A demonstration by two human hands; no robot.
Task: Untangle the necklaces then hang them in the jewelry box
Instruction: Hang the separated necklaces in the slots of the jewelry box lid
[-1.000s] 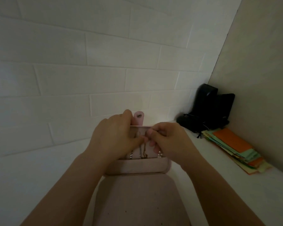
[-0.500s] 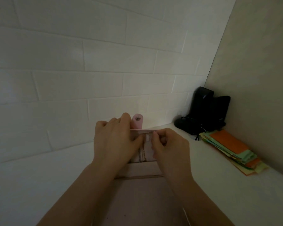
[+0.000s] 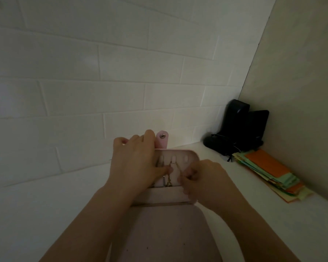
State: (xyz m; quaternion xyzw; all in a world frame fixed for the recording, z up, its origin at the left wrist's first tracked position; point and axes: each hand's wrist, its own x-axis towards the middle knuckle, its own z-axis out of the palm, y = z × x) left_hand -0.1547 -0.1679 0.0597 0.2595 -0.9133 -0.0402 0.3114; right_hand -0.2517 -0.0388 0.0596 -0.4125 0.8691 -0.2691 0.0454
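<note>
A pink jewelry box (image 3: 189, 156) stands open on the white counter, its lid upright with small hooks and a snap tab (image 3: 161, 141) on top. A thin gold necklace (image 3: 176, 166) hangs from the middle hook and runs down to my right hand (image 3: 201, 178), which pinches the chain in front of the lid's lower right. My left hand (image 3: 134, 161) grips the lid's left side, fingers over its top edge and thumb pressed on the inner face. More chain (image 3: 166, 181) hangs lower in the lid, partly hidden by my hands.
A white brick wall rises right behind the box. Black devices (image 3: 239, 127) with a cable stand in the back right corner. A stack of coloured papers (image 3: 269, 173) lies along the right wall. The box's pink base (image 3: 165, 233) stretches toward me between my forearms.
My right hand has dropped from the top of the lid to its lower right, drawing the chain down from the middle hook. The hooks are now uncovered. My left hand stays on the lid.
</note>
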